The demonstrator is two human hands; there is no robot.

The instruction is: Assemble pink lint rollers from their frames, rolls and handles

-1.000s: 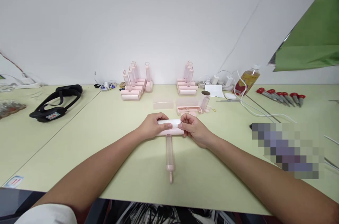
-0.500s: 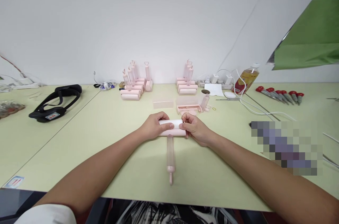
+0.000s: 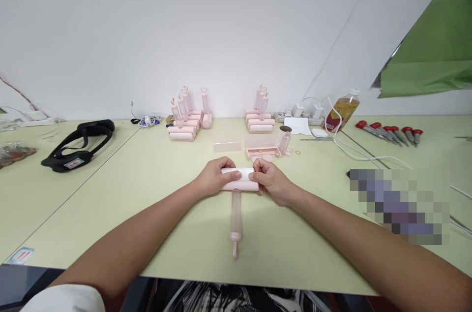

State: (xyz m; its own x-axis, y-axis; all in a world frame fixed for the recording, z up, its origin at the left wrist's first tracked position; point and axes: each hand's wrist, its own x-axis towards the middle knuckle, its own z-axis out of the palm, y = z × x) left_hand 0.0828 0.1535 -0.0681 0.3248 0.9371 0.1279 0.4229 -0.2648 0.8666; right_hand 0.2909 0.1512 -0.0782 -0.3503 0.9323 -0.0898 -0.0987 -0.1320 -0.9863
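Observation:
A pink lint roller (image 3: 240,185) with a white roll lies in front of me, its clear pink handle (image 3: 236,213) pointing toward my body. My left hand (image 3: 217,175) is closed around the left end, thumb on the white roll. At the other end my right hand (image 3: 272,180) pinches the roller's edge, thumb on the roll and fingers curled at its side. Just beyond the hands lie an opened pink case (image 3: 263,151), a pale flat cover (image 3: 227,145) and a short clear pink handle piece (image 3: 284,143).
Pink lint rollers stand by the wall in a left group (image 3: 183,131) and a right group (image 3: 260,125). A black head strap (image 3: 79,147) is at left. To the right are a drink bottle (image 3: 342,111), white cables (image 3: 337,137) and several red-capped tubes (image 3: 389,132).
The handle's near end has swung slightly to the left. Both hands keep nearly the same hold, and the view has shifted a little.

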